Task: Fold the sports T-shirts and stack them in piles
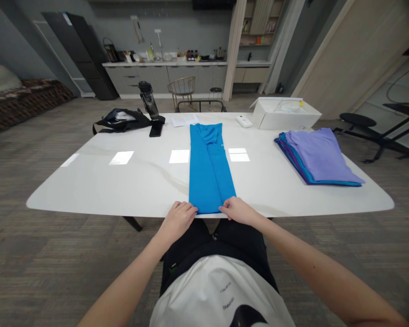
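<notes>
Blue garment point(206, 177) at frame centre: my left hand point(180, 218) and right hand point(239, 210) pinch its near corners (lower middle of the frame); I'd keep that edge level, tension even, layers flat.

I see open tabletop point(139, 190) both sides of blue garment point(204, 177); folded stack point(323, 154) blocks right, white box point(282, 120) right-rear, black bag point(114, 122) left-rear.
</notes>
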{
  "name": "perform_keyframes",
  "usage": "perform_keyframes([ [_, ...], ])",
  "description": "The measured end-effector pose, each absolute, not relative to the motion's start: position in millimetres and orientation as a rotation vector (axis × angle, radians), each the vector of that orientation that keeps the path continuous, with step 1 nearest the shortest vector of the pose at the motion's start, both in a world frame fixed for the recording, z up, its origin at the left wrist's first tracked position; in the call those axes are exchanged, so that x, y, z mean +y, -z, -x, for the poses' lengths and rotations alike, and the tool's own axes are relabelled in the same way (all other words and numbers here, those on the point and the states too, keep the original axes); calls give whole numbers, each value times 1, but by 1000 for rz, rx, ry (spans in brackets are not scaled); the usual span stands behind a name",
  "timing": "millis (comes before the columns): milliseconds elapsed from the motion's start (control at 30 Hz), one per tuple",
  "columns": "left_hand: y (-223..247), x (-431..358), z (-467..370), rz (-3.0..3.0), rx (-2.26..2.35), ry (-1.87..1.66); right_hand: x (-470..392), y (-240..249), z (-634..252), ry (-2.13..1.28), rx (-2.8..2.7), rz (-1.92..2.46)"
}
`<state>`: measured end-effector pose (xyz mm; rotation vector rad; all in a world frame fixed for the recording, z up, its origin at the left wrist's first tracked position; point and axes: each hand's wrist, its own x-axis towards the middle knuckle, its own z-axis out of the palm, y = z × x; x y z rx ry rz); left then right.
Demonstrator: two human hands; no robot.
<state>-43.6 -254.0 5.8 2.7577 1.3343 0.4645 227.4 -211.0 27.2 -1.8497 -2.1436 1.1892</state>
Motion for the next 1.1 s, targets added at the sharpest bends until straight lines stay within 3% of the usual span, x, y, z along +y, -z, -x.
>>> perform_keyframes([
  [267,-9,-240,68,-2665,1252,-441,-212,-33,-247,-508,-2565,1651],
  [500,4,-235,69,-2791,1156,-375,-207,-24,-254,-235,-2927,1110],
  [767,-6,-236,69,-2709,1200,-506,-212,-27,-256,-359,-2758,1118],
  [1100,-11,-236,72,-2612,1126,-429,-219,-22,-268,-504,-2734,1145],
])
